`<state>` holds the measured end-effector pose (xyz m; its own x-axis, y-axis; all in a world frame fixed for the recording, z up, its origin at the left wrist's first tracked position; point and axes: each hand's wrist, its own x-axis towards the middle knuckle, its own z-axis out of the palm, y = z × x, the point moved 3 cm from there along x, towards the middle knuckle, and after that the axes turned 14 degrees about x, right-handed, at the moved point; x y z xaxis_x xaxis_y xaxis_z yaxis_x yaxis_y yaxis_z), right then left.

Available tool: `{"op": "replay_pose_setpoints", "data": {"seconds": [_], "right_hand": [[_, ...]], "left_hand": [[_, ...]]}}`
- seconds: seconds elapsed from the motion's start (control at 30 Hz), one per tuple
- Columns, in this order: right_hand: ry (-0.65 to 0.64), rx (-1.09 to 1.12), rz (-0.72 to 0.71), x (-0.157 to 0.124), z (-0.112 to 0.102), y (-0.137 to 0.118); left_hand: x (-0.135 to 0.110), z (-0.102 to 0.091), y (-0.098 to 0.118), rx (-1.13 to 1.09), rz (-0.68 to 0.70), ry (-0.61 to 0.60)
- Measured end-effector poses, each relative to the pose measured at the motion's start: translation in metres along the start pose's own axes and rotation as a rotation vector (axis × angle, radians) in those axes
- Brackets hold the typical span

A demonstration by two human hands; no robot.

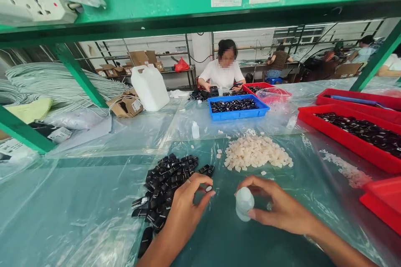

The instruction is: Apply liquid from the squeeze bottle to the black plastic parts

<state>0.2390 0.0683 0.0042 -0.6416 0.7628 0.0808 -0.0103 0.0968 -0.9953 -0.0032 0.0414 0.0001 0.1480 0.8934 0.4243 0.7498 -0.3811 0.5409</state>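
1. The left hand (188, 200) pinches one small black part (209, 188) between thumb and fingertips, just above the bench (62, 217); the white face of the part is turned up.

2. The right hand (278, 206) is closed around a small translucent bottle (244, 203), which it holds upright and very near to the black part; the two things are apart, not touching.

3. Just beside the left hand lies a pile of black parts (169, 179) on the clear plastic sheet; it seems to me these are waiting their turn, but I cannot tell which of them are already treated.

4. Behind the hands there is a heap of small white pieces (255, 152); a second small bottle (195, 130) stands further back.

5. To the right, a red tray (344, 144) carries many black parts; a blue tray (238, 110) further away carries more.

6. My judgement of the progress: one part is in work now and a large pile stays on the bench, so much is left; the filled trays may be finished work, but the picture does not prove it.

7. Another person sits at the far end of the bench.
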Motion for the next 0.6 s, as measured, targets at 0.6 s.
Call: {"op": "replay_pose_setpoints", "data": {"seconds": [0.6], "right_hand": [[0.036, 0.356, 0.058, -0.002, 0.011, -0.005]], "left_hand": [[-0.006, 0.001, 0.019, -0.237, -0.001, 0.010]]}}
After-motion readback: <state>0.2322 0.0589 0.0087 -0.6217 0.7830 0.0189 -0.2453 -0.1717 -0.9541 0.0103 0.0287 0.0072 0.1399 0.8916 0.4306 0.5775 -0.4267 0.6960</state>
